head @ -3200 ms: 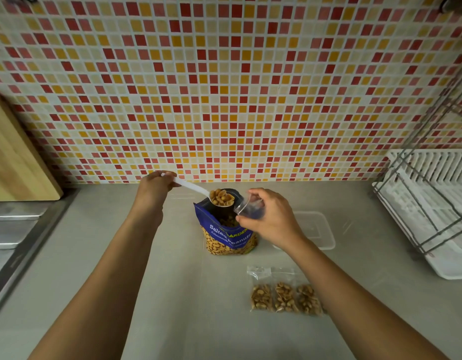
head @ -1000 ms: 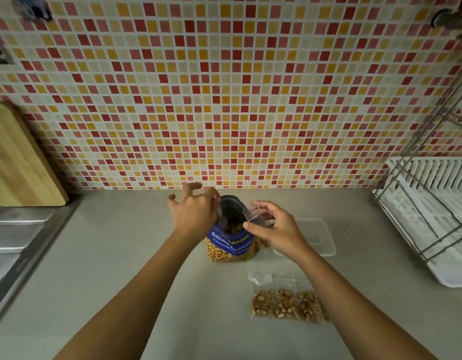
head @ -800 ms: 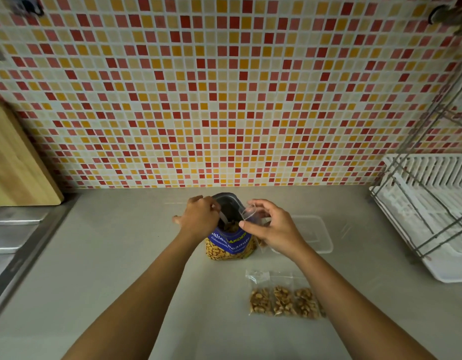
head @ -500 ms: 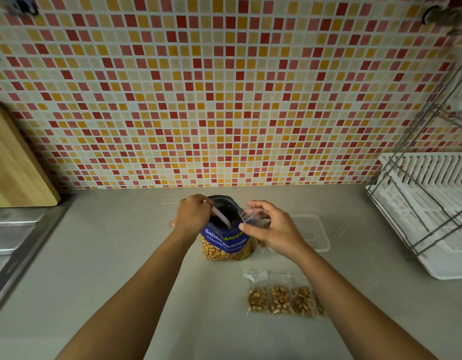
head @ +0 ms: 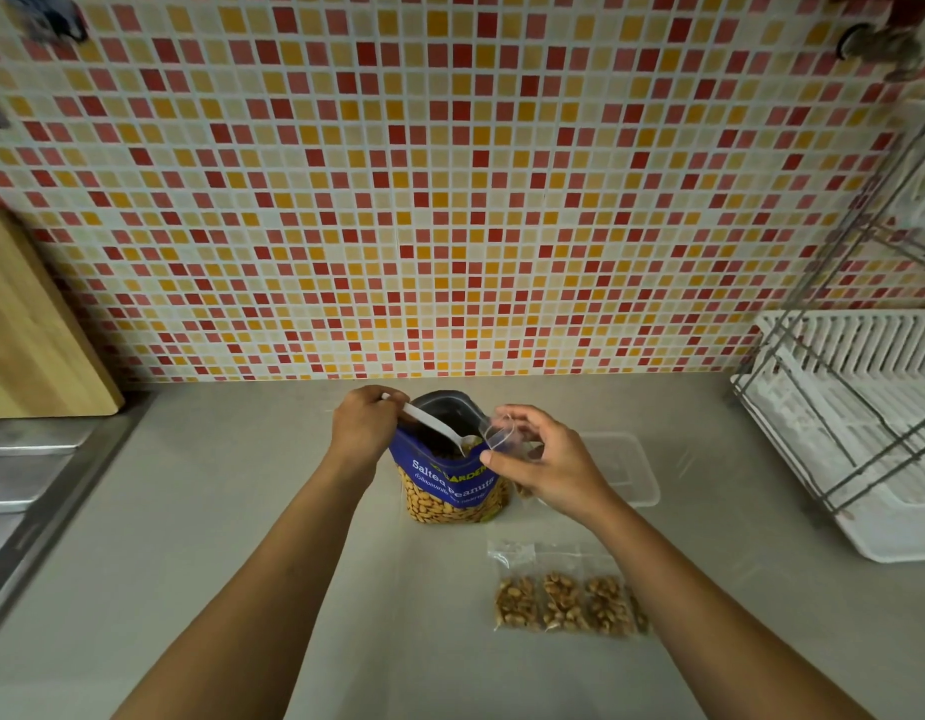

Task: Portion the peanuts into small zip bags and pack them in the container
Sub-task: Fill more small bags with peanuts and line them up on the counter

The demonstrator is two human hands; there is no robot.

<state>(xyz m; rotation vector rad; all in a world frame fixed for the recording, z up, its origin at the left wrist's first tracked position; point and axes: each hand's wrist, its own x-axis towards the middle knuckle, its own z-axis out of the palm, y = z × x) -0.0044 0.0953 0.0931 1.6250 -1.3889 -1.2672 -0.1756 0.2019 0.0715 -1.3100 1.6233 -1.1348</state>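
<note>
Near the back edge of the counter (head: 190,511) the left hand (head: 364,426) grips a spoon (head: 434,426) at the mouth of the peanut bag (head: 450,480), the right hand (head: 546,459) pinches a small zip bag (head: 497,433) beside it, with the container (head: 632,475) and dish rack (head: 865,433) rightward and the filled bags (head: 564,600) toward the front edge.

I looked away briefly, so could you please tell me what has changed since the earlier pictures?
The left hand lowered the spoon, earlier heaped with peanuts above the peanut bag, into its mouth. The right hand still holds the small zip bag beside it; the filled bags and container have not moved.
</note>
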